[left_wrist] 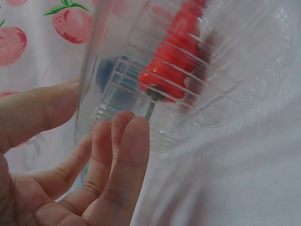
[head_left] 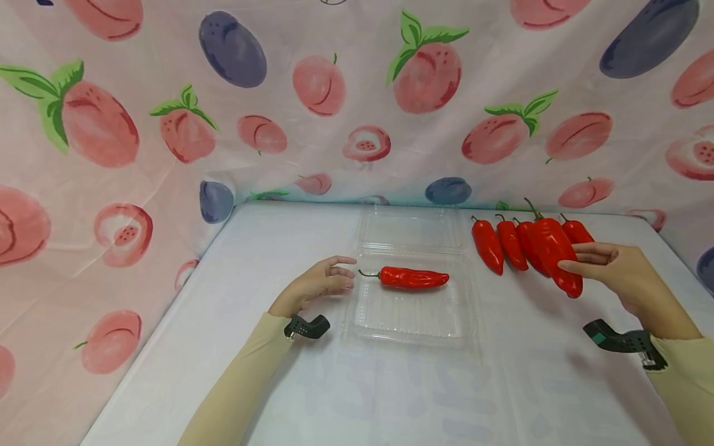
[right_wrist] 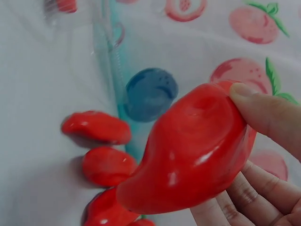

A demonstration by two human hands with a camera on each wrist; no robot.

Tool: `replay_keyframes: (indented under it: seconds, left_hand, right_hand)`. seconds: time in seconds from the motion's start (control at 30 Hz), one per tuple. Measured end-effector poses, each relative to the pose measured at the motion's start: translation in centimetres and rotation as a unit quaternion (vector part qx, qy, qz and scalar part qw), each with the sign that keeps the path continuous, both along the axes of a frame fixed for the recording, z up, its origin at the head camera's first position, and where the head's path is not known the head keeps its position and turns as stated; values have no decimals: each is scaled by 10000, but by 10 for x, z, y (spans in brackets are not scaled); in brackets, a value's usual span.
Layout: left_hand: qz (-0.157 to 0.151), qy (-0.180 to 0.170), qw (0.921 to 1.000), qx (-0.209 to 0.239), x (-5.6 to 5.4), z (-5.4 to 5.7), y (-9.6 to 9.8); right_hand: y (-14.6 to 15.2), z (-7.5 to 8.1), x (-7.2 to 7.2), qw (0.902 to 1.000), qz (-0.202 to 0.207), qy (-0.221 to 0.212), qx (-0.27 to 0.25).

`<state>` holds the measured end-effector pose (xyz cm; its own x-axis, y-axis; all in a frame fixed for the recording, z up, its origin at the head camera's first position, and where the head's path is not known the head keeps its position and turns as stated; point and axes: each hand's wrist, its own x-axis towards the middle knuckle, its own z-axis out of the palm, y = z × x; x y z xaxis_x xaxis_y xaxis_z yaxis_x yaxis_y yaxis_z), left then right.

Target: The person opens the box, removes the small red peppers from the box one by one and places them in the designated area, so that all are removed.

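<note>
My right hand [head_left: 627, 275] pinches a large red pepper [head_left: 549, 244] between thumb and fingers, above the table at the right. In the right wrist view this pepper [right_wrist: 188, 150] hangs with its tip toward the lower left. A clear plastic clamshell box [head_left: 413, 323] lies at the middle with its lid folded back. Inside it another red pepper [head_left: 414, 278] lies sideways, stem to the left. My left hand [head_left: 318, 286] is at the box's left edge, fingers loosely bent. The left wrist view shows its thumb [left_wrist: 42, 113] beside the clear wall; whether it touches, I cannot tell.
Several more red peppers [head_left: 487, 246] lie in a row at the back right, partly behind the held one. The transparent lid [head_left: 409, 227] reaches nearly to the back edge of the white table [head_left: 268, 396]. A fruit-printed cloth [head_left: 346, 37] rises behind and at the sides.
</note>
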<state>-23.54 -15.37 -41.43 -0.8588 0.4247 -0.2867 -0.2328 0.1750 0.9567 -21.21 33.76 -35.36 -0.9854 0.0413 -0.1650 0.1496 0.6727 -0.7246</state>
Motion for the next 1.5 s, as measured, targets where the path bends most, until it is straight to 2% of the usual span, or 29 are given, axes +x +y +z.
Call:
replay_keyframes:
  seconds: [0.17, 0.3, 0.37, 0.47, 0.57, 0.6, 0.8, 0.83, 0.93, 1.07, 1.17, 1.5]
  left_hand:
    - [-27, -27, 10000, 51, -1, 0, 0]
    - [-13, -35, 10000, 28, -1, 0, 0]
    - [-10, -46, 10000, 22, -1, 0, 0]
    - [-7, -48, 10000, 18, -2, -1, 0]
    - [12, -57, 10000, 21, -2, -1, 0]
    - [16, -58, 10000, 24, -2, -1, 0]
    - [48, -93, 9999, 35, -3, -2, 0]
    - [50, -93, 9999, 35, -3, -2, 0]
    - [36, -79, 9999, 56, -2, -1, 0]
    - [31, -70, 9999, 68, -1, -1, 1]
    - [52, -76, 9999, 60, -1, -1, 1]
    - [74, -68, 9999, -14, -2, -1, 1]
  right_hand:
    - [7, -12, 1, 9995, -190, -242, -35]
    - [19, -27, -2, 9989, -283, -375, -26]
    - [24, -36, -5, 9979, -460, -437, 126]
    - [27, -42, -6, 9975, -409, -554, 171]
    - [22, -40, -2, 9974, -278, -629, 212]
    - [25, -45, -4, 9974, -208, -661, 174]
    - [26, -53, -4, 9967, -194, -772, 186]
    - [22, -49, -1, 9965, -165, -803, 158]
    - [20, -51, 0, 9957, -407, -820, 171]
    - [22, -55, -2, 9940, -462, -972, 210]
    - [23, -55, -2, 9935, -243, -1079, 283]
    - [19, -54, 0, 9914, -186, -1227, 427]
